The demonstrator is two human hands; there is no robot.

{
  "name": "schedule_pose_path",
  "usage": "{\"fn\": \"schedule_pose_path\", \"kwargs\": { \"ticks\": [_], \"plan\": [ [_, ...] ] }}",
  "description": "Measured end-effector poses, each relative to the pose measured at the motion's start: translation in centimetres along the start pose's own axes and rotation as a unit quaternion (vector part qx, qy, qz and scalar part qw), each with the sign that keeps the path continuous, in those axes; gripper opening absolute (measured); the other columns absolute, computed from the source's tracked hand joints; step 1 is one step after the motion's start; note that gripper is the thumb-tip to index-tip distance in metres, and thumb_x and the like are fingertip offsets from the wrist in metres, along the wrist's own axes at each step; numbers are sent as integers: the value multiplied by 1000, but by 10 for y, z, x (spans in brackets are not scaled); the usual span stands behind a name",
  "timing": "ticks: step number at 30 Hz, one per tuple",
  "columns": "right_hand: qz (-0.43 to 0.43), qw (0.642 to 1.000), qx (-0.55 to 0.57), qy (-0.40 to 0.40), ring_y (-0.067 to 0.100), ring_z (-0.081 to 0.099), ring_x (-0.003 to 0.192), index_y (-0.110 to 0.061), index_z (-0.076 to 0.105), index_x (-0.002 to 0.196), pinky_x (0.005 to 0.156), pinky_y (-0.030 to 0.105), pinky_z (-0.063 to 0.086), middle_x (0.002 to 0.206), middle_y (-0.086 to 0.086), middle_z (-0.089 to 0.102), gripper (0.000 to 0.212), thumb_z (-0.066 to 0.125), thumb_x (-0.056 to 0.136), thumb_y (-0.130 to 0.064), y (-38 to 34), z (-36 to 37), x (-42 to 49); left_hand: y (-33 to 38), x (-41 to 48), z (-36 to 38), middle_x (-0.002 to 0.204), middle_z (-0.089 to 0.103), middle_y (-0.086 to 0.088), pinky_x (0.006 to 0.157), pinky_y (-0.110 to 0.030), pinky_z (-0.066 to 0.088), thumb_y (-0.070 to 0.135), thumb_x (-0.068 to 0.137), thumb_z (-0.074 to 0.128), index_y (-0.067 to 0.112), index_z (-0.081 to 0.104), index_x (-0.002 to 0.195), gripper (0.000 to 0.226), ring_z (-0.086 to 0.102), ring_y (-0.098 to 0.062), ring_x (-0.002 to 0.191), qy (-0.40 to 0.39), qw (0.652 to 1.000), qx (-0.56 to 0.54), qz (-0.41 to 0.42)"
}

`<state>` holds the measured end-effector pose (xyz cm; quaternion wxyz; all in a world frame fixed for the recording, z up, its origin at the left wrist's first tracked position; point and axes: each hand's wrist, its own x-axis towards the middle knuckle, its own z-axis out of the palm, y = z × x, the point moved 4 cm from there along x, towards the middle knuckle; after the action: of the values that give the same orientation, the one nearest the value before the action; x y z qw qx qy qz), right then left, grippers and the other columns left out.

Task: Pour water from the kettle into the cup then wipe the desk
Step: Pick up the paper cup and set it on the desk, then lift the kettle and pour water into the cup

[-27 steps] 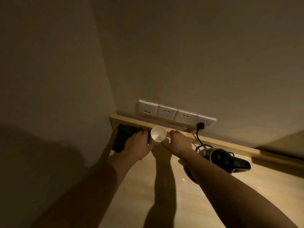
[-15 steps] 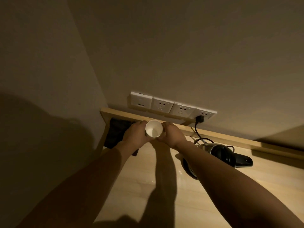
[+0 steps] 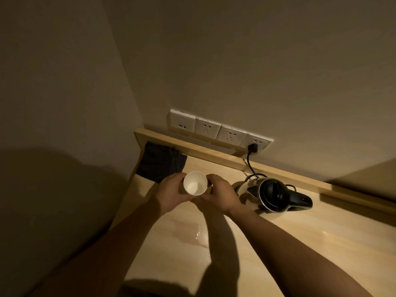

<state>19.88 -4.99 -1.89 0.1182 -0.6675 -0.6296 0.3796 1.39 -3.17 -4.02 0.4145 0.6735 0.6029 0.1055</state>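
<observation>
Fingers of the left hand (image 3: 171, 195) and right hand (image 3: 220, 195) are clamped around a white paper cup (image 3: 195, 182), held above the wooden surface (image 3: 278, 243). The kettle (image 3: 276, 195) stands just right; a dark cloth (image 3: 160, 162) lies in the corner.

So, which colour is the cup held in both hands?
White, inside and out; the cup shows best in the head view.
</observation>
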Motion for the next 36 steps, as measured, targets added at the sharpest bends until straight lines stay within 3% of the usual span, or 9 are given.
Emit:
{"fn": "schedule_pose_path", "kwargs": {
  "ticks": [8, 14, 17, 20, 22, 24, 29, 33, 36],
  "plan": [
    [18, 999, 27, -23, 17, 62, 118, -26, 55, 136, 96, 35, 55, 134, -2, 65, 68, 88, 79, -43, 22, 26, -30, -15, -36, 32, 137, 64, 6, 107, -38, 50, 38, 77, 90, 31, 51, 142, 76, 61, -15, 122, 11, 999, 8, -36],
    [17, 999, 39, -10, 16, 62, 115, -29, 55, 134, 95, 37, 55, 131, -5, 66, 67, 88, 78, -45, 29, 37, -33, -18, -48, 37, 131, 69, 2, 102, -39, 55, 34, 74, 92, 24, 56, 140, 76, 63, -13, 114, 61, 998, -3, 10],
    [17, 999, 39, -13, 17, 62, 116, -29, 54, 135, 96, 39, 57, 132, -5, 66, 68, 89, 78, -43, 31, 40, -33, -20, -51, 39, 130, 69, -2, 98, -30, 53, 33, 73, 93, 20, 58, 140, 77, 62, -10, 110, 79, 997, 3, 27],
    [30, 999, 30, -23, 16, 61, 113, -30, 53, 136, 94, 37, 57, 131, -6, 64, 70, 88, 77, -47, 37, 38, -37, -25, -54, 39, 125, 72, -13, 87, -27, 53, 27, 66, 97, 7, 60, 139, 85, 72, -23, 104, 93, 995, 18, 21],
    [33, 999, 28, -30, 16, 61, 111, -28, 50, 140, 93, 35, 58, 130, -6, 62, 75, 85, 78, -51, 43, 29, -46, -26, -59, 31, 126, 71, -15, 82, -26, 54, 24, 65, 98, 2, 59, 139, 86, 72, -28, 101, 101, 995, -3, 11],
    [23, 998, 48, -32, 15, 61, 108, -23, 49, 143, 90, 31, 57, 128, -5, 61, 74, 82, 82, -49, 47, 13, -63, -21, -67, 21, 133, 66, -8, 79, -20, 50, 28, 70, 95, 10, 56, 141, 83, 65, -20, 105, 124, 991, -36, -33],
    [-57, 994, 89, -13, 8, 64, 93, -23, 58, 137, 82, 26, 53, 108, -16, 65, 57, 76, 89, -50, 48, -44, -117, 16, -93, 19, 115, 67, 1, 75, -20, 51, 43, 73, 80, 15, 58, 132, 68, 66, -18, 99, 239, 956, -165, -48],
    [-81, 984, 117, 104, 5, 66, 95, -32, 64, 123, 82, 25, 56, 105, -17, 69, 49, 69, 82, -60, 50, -120, -147, 73, -93, 65, 127, 65, 2, 85, -21, 56, 25, 85, 83, 18, 55, 140, 61, 66, -17, 110, 165, 955, -244, -43],
    [-81, 980, 35, 177, 9, 63, 103, -35, 62, 124, 90, 38, 54, 109, -20, 63, 47, 70, 84, -61, 76, -162, -142, 102, -84, 111, 138, 58, 7, 98, -34, 54, 38, 87, 80, 36, 49, 144, 65, 59, -20, 123, 81, 949, -298, -61]
  ]
}}
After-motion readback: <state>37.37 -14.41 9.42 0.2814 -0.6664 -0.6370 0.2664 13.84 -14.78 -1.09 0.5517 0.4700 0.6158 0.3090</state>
